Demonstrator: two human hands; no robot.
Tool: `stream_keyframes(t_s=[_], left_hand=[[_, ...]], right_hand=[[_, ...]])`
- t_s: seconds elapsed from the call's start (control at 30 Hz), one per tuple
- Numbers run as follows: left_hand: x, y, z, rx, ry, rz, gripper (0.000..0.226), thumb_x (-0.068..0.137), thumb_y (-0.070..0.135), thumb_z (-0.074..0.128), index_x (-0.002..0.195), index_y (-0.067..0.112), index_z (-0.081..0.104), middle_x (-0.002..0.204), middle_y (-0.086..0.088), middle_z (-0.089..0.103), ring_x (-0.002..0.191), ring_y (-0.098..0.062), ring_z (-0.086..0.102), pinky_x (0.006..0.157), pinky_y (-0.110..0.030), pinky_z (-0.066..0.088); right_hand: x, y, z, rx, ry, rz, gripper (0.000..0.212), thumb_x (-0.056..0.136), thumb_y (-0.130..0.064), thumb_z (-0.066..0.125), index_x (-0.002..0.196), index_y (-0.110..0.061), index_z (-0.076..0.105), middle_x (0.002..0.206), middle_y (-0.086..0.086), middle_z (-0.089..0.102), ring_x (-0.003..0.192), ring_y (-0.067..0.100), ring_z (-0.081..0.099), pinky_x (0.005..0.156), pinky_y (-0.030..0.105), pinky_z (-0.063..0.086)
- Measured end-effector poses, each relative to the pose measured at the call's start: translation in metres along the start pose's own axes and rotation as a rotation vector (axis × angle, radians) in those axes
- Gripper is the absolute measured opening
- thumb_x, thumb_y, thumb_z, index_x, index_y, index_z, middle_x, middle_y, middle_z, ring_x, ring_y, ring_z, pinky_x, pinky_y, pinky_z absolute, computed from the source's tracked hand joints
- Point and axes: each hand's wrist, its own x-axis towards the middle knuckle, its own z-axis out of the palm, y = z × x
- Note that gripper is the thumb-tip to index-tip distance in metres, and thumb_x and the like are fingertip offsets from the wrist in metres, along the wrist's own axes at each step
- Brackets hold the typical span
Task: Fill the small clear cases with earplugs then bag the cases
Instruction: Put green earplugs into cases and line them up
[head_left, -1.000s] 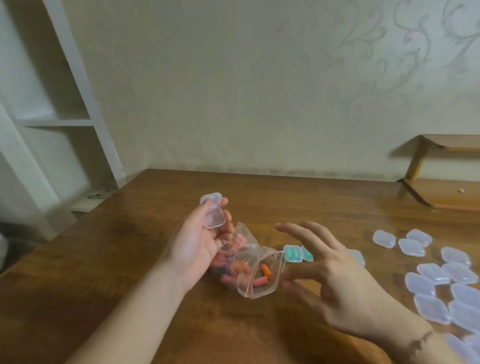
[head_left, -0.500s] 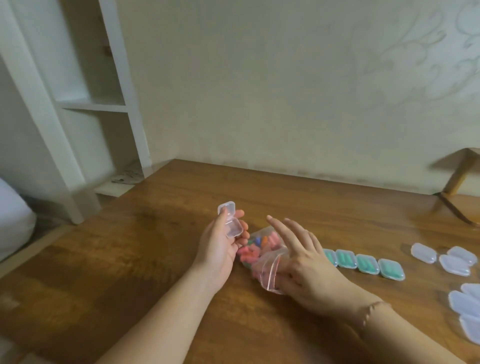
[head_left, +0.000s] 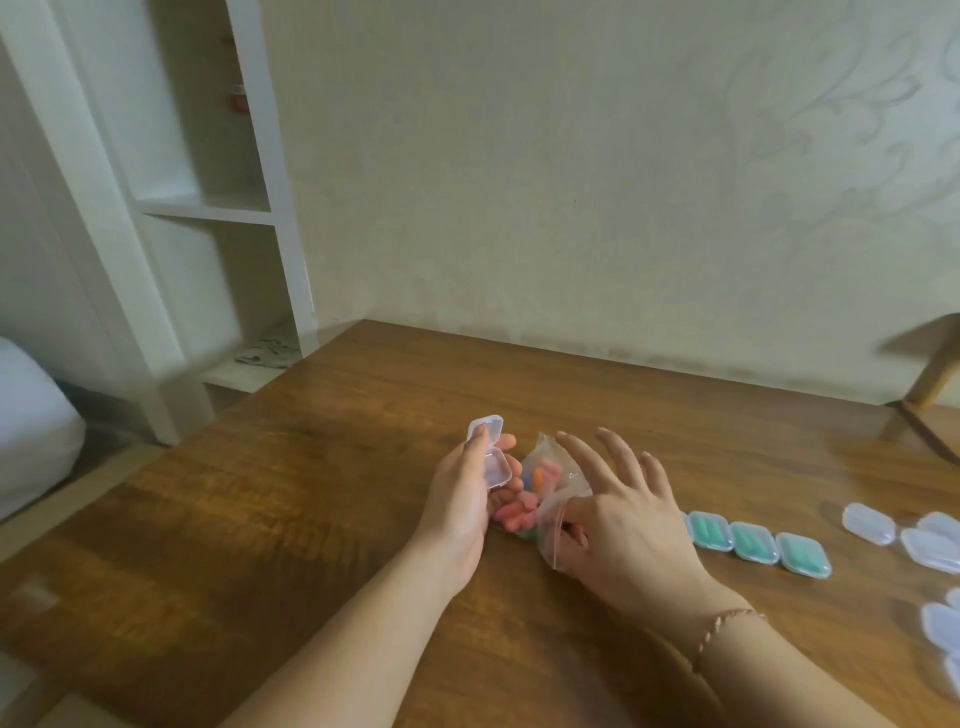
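Note:
My left hand (head_left: 462, 499) grips a small clear case (head_left: 491, 457) with its lid hinged open; nothing shows inside it. Right beside it on the table lies a clear zip bag (head_left: 548, 470) with pink, orange and green earplugs (head_left: 514, 512) in it. My right hand (head_left: 634, 530) rests on the bag, thumb inside its mouth and fingers stretched over the top. To the right of that hand stand three shut cases with green earplugs (head_left: 753, 543) in a row.
Several empty clear cases (head_left: 872, 524) lie along the right edge of the wooden table (head_left: 311, 519). A white shelf unit (head_left: 208, 208) stands at the back left, a wooden rack (head_left: 935, 374) at the far right, a white cushion (head_left: 31, 426) at the left.
My right hand came down onto the bag and its thumb went into the mouth. The view swung left, so the cases slid towards the right edge. The left hand kept hold of the open case.

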Motion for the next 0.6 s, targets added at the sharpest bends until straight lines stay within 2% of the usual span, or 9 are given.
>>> stream_keyframes(t_s=[0.1,0.3,0.47,0.6], left_hand=[[-0.001,0.000,-0.002,-0.029,-0.037,-0.006,0.039,0.105,0.042,0.037,0.109,0.016,0.065,0.087,-0.007,0.064,0.089,-0.018,0.063,0.082,-0.032,0.050],[-0.003,0.000,-0.002,-0.003,-0.112,-0.052,0.042,0.104,0.043,0.039,0.112,0.013,0.066,0.091,-0.010,0.064,0.088,-0.019,0.060,0.084,-0.034,0.049],[-0.003,0.000,-0.002,0.015,-0.123,-0.057,0.042,0.103,0.045,0.040,0.112,0.014,0.066,0.093,-0.010,0.065,0.086,-0.019,0.061,0.080,-0.033,0.050],[-0.003,0.000,-0.003,0.006,-0.126,-0.060,0.042,0.103,0.045,0.039,0.114,0.014,0.066,0.093,-0.009,0.065,0.088,-0.019,0.063,0.078,-0.031,0.050]], right_hand=[[0.001,0.002,0.000,0.083,-0.054,0.034,0.035,0.085,-0.062,0.055,0.116,-0.048,0.064,0.162,-0.015,-0.003,0.149,0.022,-0.011,0.120,0.052,0.006],[-0.010,-0.001,0.014,0.282,0.052,0.103,0.027,0.078,-0.061,0.061,0.102,-0.051,0.067,0.156,-0.018,0.023,0.146,0.019,0.008,0.117,0.048,0.018],[-0.014,-0.002,0.014,0.196,0.100,0.098,0.030,0.079,-0.067,0.058,0.104,-0.053,0.067,0.157,-0.019,0.019,0.147,0.021,0.002,0.118,0.052,0.011],[-0.017,-0.002,0.011,0.271,0.121,0.083,0.027,0.077,-0.062,0.065,0.097,-0.046,0.072,0.154,-0.020,0.024,0.147,0.019,0.005,0.118,0.053,0.013]])
